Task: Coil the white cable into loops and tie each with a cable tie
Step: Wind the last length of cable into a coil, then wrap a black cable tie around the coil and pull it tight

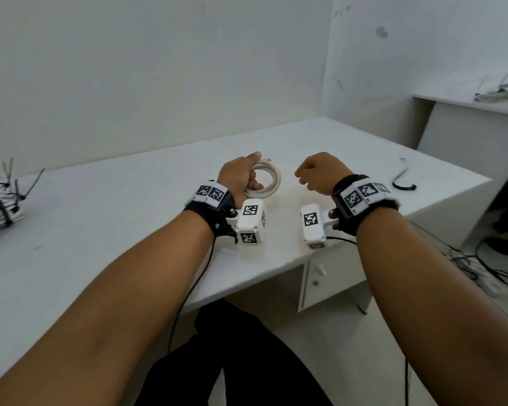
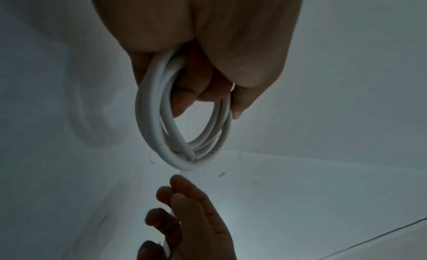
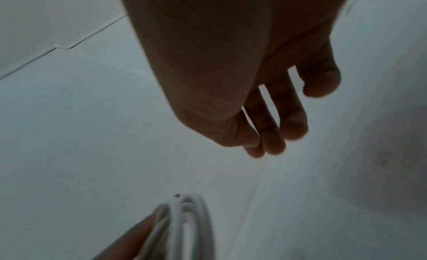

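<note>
A small coil of white cable point(image 1: 269, 178) hangs just above the white table point(image 1: 100, 230) near its middle. My left hand point(image 1: 239, 175) grips the coil on its left side, fingers through the loops and thumb on top. The left wrist view shows the coil point(image 2: 150, 117) with several turns and a cut end at the bottom. My right hand point(image 1: 316, 174) hovers a short way to the right of the coil, fingers loosely curled and holding nothing; the right wrist view shows those fingers point(image 3: 272, 132) relaxed and empty. A black cable tie point(image 1: 403, 180) lies on the table further right.
A pile of tied white cable bundles point(image 1: 0, 200) with black ties sits at the table's left edge. The table's right corner and front edge are close to my right arm. Another desk point(image 1: 467, 106) with clutter stands at the back right. Cords lie on the floor.
</note>
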`<state>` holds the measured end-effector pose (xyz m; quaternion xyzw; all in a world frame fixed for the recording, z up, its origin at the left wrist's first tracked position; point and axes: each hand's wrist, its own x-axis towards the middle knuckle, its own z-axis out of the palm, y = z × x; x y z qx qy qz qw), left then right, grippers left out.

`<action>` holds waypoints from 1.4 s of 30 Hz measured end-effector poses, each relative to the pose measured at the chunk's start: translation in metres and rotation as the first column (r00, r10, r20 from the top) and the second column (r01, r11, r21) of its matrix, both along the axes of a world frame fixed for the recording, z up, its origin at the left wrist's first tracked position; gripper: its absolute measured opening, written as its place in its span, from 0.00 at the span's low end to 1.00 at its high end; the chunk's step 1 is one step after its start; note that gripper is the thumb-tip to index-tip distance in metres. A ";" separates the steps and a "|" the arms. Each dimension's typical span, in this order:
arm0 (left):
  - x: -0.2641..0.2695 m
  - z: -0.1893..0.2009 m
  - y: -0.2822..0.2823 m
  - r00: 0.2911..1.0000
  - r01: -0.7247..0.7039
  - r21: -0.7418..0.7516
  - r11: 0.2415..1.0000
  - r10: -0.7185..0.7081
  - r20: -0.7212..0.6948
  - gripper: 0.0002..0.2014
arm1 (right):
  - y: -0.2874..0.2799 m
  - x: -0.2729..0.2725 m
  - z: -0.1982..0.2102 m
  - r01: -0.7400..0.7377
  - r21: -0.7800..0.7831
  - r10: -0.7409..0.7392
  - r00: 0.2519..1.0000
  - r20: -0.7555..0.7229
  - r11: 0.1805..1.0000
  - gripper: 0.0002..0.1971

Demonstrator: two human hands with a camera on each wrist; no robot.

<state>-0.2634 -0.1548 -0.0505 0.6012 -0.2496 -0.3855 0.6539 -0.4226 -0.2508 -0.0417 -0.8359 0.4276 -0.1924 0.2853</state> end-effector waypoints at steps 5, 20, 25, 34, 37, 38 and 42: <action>-0.048 -0.004 -0.032 0.995 0.096 0.032 0.995 -0.096 -0.008 0.11 | -0.052 -0.064 -0.003 0.314 -0.226 -0.355 0.920 -0.167 0.922 0.11; -0.082 -0.011 -0.054 0.983 0.182 0.063 0.981 -0.179 -0.039 0.10 | -0.099 -0.127 -0.014 0.374 -0.250 -0.442 0.830 -0.341 0.893 0.07; -0.072 -0.009 -0.050 0.981 0.190 0.039 0.981 -0.188 -0.046 0.10 | -0.101 -0.110 -0.008 0.330 -0.218 -0.389 0.851 -0.354 0.919 0.06; 0.001 0.001 -0.013 0.994 0.109 -0.010 0.994 -0.109 0.014 0.11 | -0.046 -0.007 0.012 0.028 -0.107 -0.051 0.975 -0.214 0.994 0.09; 0.037 0.003 0.009 0.999 0.048 -0.024 0.999 -0.048 0.008 0.13 | -0.027 0.040 0.018 -0.019 -0.075 0.007 0.989 -0.150 0.997 0.12; 0.048 0.003 0.017 0.999 0.030 -0.021 0.999 -0.030 0.013 0.13 | -0.021 0.055 0.020 -0.048 -0.085 0.035 0.989 -0.143 0.995 0.11; 0.089 0.001 0.049 0.999 -0.029 -0.013 0.999 0.030 0.020 0.13 | 0.001 0.113 0.024 -0.144 -0.077 0.139 0.988 -0.066 0.987 0.05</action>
